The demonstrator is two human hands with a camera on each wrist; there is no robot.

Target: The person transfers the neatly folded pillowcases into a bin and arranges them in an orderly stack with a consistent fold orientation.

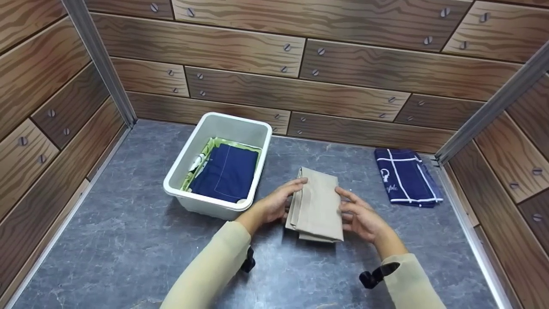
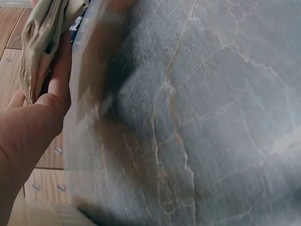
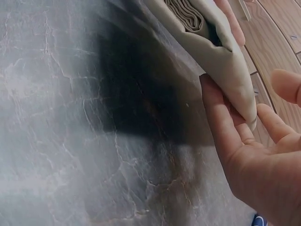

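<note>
The folded beige cloth (image 1: 319, 204) is a plain, oblong bundle, its layers stacked loosely along the left side and a rolled fold showing at the end in the right wrist view; it is held just above the grey marbled tabletop (image 1: 141, 253), between the two hands, near the white bin (image 1: 201, 204); the left hand (image 1: 276, 204) pinches the layered left edge between thumb and fingers; the right hand (image 1: 364, 221) supports the opposite edge with fairly straight, spread fingers, its thumb apart from the fabric.
</note>
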